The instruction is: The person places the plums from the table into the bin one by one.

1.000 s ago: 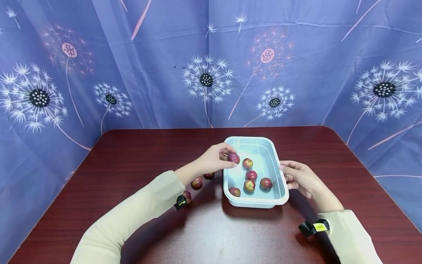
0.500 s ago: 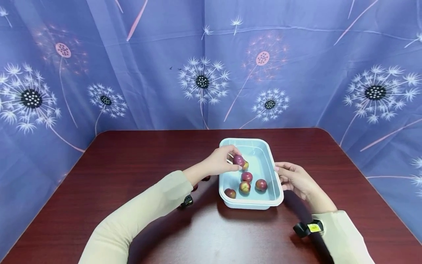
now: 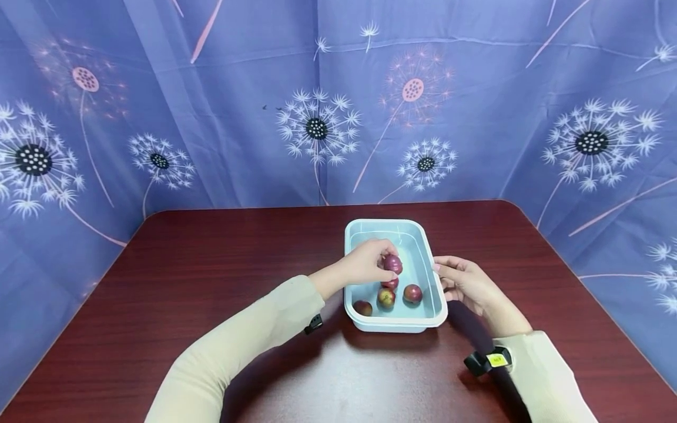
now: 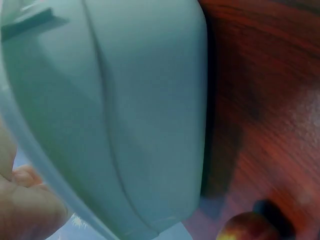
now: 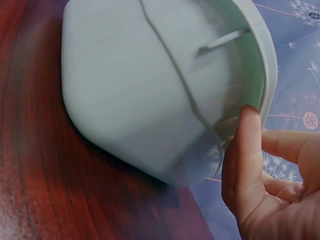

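Note:
A pale blue plastic tub (image 3: 395, 322) stands on the table with several red and yellow-green plums in it, one of them a plum (image 3: 412, 294) near the right wall. Over the middle of the tub, my left hand (image 3: 367, 262) pinches a dark red plum (image 3: 392, 264) between thumb and fingers, close above another plum (image 3: 389, 283). My right hand (image 3: 469, 283) grips the tub's right rim; the right wrist view shows its fingers against the tub wall (image 5: 125, 75). In the left wrist view the held plum is hidden behind the tub.
A plum (image 4: 247, 227) lies on the dark red wooden table (image 3: 238, 252) beside the tub, hidden by my left arm in the head view. A blue dandelion-print curtain (image 3: 243, 106) hangs behind the table.
My left hand has moved right and down into the tub with the plum, covering one of the plums inside. My right hand keeps its hold on the rim. The head view has shifted slightly.

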`<state>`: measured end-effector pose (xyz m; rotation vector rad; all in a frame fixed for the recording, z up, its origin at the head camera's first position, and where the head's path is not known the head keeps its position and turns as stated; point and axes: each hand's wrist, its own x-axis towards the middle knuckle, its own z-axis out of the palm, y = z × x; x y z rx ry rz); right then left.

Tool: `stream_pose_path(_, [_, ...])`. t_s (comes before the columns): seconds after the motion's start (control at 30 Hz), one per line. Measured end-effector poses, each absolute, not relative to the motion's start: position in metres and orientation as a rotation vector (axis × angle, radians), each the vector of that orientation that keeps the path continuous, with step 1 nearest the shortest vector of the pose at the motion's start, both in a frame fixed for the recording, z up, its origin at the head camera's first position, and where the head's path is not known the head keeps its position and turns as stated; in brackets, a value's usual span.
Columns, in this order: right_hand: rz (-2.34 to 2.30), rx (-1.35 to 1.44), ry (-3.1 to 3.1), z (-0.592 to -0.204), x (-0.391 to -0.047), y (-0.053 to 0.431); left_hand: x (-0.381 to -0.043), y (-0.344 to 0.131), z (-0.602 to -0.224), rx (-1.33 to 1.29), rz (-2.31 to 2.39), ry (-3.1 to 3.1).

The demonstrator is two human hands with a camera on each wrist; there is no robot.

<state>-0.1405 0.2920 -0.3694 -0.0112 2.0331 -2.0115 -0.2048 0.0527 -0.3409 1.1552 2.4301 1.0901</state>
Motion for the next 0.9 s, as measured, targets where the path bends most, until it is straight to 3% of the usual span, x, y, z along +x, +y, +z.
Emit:
stream_pose_path(0.53, [-2.045,-0.045,1.975,-0.369,-0.141,0.295,-0.210,0.079,-0.362,1.253,0.991,2.455])
stream_pose_path(0.9, [-2.031,-0.033,1.980,-0.369,-0.140,0.295,-0.202,0.085,-0.365,1.187,0.765,2.568])
